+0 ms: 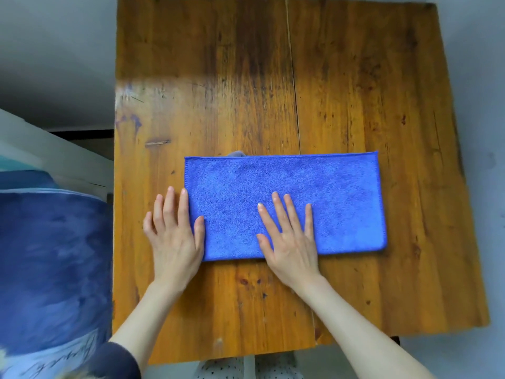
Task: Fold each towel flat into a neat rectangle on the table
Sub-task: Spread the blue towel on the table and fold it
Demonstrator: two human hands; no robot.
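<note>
Here, head view: one wide-angle look down at a wooden table (273, 77) from above.
Towel position: the blue towel (314, 192) lies flat on the near-middle of the table, already a long rectangle, apparently doubled.
Long axis: it runs left to right across the person's front; the short sides are at the left and right ends.
Left hand: the left hand (175, 236) rests flat with fingers spread, straddling the towel's left end; thumb and forefinger lie on the cloth, the other fingers on bare wood.
Right hand: the right hand (289, 239) presses flat on the cloth, fingers straight and fanned, near the middle of the near long edge.
Grip state: neither hand pinches or curls round anything; both are smoothing.
Key relation: the free right end lies well to the right of both hands, so, in my judgement, the right hand is nearer for lifting that end across to the left.
Count, towels: one blue towel; a grey scrap (237, 154) peeps out at its far edge, and what it is I cannot tell.
Count, hands: two.
Count, tables: one.
Off the table: blue patterned cloth (52, 255) at the left, blurred.
</note>
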